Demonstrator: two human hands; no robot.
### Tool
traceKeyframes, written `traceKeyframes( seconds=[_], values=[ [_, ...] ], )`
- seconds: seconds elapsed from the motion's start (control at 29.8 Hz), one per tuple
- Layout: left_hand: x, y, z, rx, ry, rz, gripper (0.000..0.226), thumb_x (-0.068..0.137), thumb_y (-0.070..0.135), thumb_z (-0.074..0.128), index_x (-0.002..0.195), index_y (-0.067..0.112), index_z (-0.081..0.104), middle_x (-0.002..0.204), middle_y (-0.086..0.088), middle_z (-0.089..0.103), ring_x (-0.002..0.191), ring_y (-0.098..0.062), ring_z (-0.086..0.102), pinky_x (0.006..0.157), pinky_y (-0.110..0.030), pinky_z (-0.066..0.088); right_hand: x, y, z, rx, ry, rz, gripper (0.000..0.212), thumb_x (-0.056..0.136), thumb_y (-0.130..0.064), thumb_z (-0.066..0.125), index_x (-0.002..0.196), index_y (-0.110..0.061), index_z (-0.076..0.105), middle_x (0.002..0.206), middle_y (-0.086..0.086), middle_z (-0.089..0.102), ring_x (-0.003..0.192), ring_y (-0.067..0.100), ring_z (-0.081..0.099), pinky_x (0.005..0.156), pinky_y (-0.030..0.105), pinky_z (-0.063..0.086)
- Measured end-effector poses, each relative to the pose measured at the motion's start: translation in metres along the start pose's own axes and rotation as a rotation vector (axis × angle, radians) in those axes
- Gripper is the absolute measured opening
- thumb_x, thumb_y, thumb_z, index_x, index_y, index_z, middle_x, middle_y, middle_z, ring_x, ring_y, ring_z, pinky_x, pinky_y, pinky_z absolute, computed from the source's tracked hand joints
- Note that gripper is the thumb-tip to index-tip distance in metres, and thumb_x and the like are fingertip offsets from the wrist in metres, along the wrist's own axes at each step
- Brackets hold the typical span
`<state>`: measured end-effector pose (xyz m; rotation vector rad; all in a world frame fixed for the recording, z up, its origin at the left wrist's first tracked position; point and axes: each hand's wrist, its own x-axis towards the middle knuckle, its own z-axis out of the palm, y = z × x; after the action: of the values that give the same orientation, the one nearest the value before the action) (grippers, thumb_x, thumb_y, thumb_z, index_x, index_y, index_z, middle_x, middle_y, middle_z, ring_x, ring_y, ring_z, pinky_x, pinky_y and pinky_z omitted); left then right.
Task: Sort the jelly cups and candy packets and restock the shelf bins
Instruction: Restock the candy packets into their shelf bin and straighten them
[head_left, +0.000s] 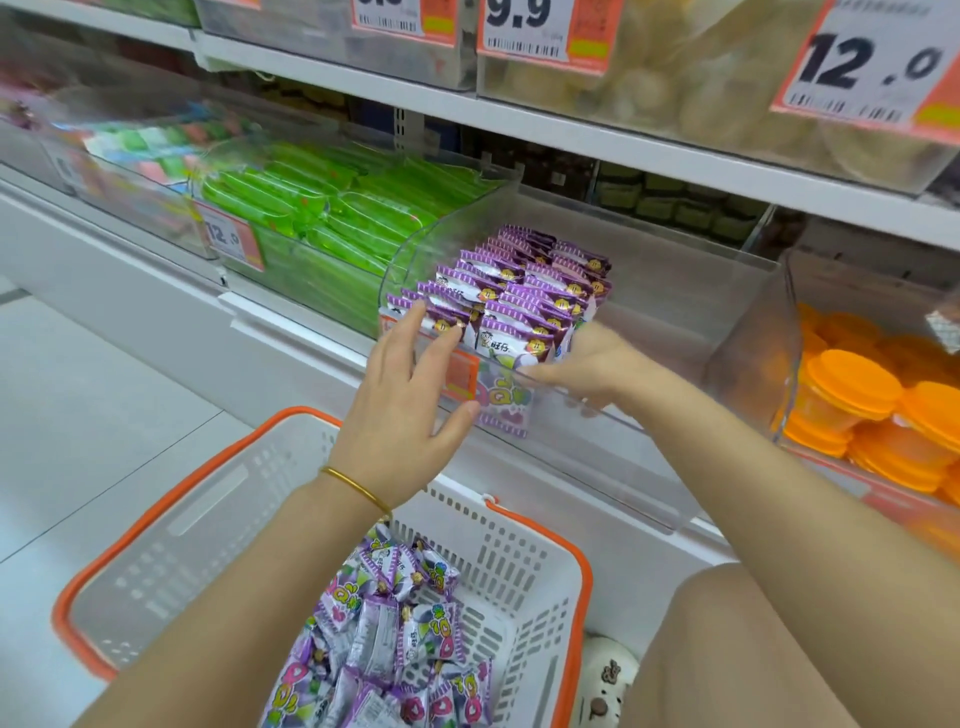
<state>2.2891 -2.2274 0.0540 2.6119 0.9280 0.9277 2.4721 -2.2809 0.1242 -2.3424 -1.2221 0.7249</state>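
Green packets (332, 218) fill the bin at ten o'clock. At six, my basket (171, 493) holds loose packets (395, 649). My left hand (405, 410), fingers straight and spread, touches the standing packets (519, 291) in the clear bin (675, 312) at centre. My right hand (597, 364) reaches in beside them, and I cannot tell its grip. Jelly cups (857, 395) sit at three.

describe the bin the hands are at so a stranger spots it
On the lower shelf row, above the white basket with the orange rim, clear bins stand side by side. The wanted bin holds neat rows of purple packets, with green packets to its left and orange cups to its right.
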Motion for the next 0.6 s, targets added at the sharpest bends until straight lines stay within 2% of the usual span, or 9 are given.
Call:
traceKeyframes(
  seconds=[0.1,0.17,0.2,0.27,0.34,0.4,0.47,0.54,0.6],
  values=[
    [-0.013,-0.001,-0.010,0.033,0.013,-0.008,0.058,0.084,0.041,0.043,0.130,0.007,0.049,0.144,-0.022,0.033,0.129,-0.036,0.034,0.107,-0.034,0.023,-0.042,-0.006,-0.003,0.030,0.415,-0.288,0.032,0.083,-0.037,0.069,0.094,-0.012,0.052,0.079,-0.003,0.056,0.074,0.015,0.053,0.066,0.030,0.040],
    [-0.029,-0.008,-0.013,0.051,-0.071,-0.045,0.055,0.081,0.038,0.043,0.124,0.005,0.052,0.138,-0.024,0.039,0.120,-0.041,0.042,0.103,-0.041,0.031,-0.073,-0.011,0.016,0.162,0.437,-0.442,0.019,0.085,-0.029,0.067,0.092,-0.018,0.053,0.075,-0.007,0.056,0.069,0.010,0.055,0.065,0.030,0.040],
    [-0.040,-0.014,-0.013,0.070,-0.137,-0.063,0.056,0.080,0.038,0.042,0.122,0.004,0.054,0.136,-0.026,0.040,0.117,-0.043,0.045,0.099,-0.045,0.036,-0.077,-0.007,0.035,0.157,0.346,-0.469,0.015,0.085,-0.027,0.066,0.091,-0.019,0.054,0.075,-0.004,0.059,0.069,0.013,0.058,0.064,0.031,0.043],
    [-0.067,-0.027,-0.010,0.133,-0.280,-0.094,0.056,0.079,0.037,0.043,0.120,0.001,0.055,0.135,-0.029,0.040,0.112,-0.048,0.048,0.092,-0.053,0.043,-0.065,0.007,0.084,0.052,0.009,-0.396,0.011,0.087,-0.024,0.063,0.091,-0.019,0.055,0.083,0.002,0.063,0.075,0.023,0.065,0.062,0.030,0.045],
    [-0.091,-0.038,-0.007,0.202,-0.423,-0.163,0.050,0.083,0.031,0.054,0.124,0.002,0.053,0.142,-0.029,0.034,0.119,-0.049,0.042,0.094,-0.056,0.043,-0.035,0.037,0.144,-0.059,-0.335,-0.201,0.014,0.092,-0.019,0.058,0.099,-0.007,0.058,0.096,0.012,0.065,0.081,0.029,0.068,0.059,0.032,0.051],
    [-0.112,-0.046,-0.005,0.224,-0.552,-0.257,0.051,0.087,0.025,0.061,0.132,0.006,0.047,0.151,-0.023,0.020,0.131,-0.044,0.030,0.102,-0.054,0.037,-0.011,0.076,0.196,-0.170,-0.565,-0.005,0.027,0.095,-0.017,0.054,0.113,0.004,0.056,0.107,0.020,0.064,0.081,0.028,0.065,0.067,0.036,0.057],
    [-0.128,-0.051,-0.003,0.242,-0.636,-0.318,0.053,0.089,0.025,0.059,0.137,0.010,0.042,0.155,-0.017,0.010,0.135,-0.038,0.024,0.103,-0.050,0.037,0.001,0.113,0.235,-0.239,-0.685,0.112,0.045,0.096,-0.023,0.054,0.131,0.003,0.044,0.112,0.016,0.059,0.085,0.025,0.060,0.078,0.039,0.056],
    [-0.137,-0.051,-0.001,0.275,-0.723,-0.340,0.054,0.092,0.028,0.054,0.141,0.016,0.035,0.156,-0.011,0.002,0.138,-0.033,0.019,0.102,-0.045,0.038,0.005,0.146,0.267,-0.240,-0.758,0.197,0.064,0.096,-0.029,0.054,0.146,-0.001,0.024,0.136,0.014,0.046,0.114,0.028,0.053,0.094,0.038,0.046],
    [-0.141,-0.053,0.001,0.302,-0.770,-0.350,0.055,0.093,0.032,0.050,0.143,0.020,0.031,0.157,-0.008,-0.001,0.139,-0.028,0.018,0.101,-0.041,0.036,0.007,0.168,0.293,-0.202,-0.785,0.252,0.082,0.093,-0.034,0.058,0.150,0.000,0.008,0.155,0.014,0.022,0.138,0.029,0.031,0.106,0.033,0.033]
  ],
)
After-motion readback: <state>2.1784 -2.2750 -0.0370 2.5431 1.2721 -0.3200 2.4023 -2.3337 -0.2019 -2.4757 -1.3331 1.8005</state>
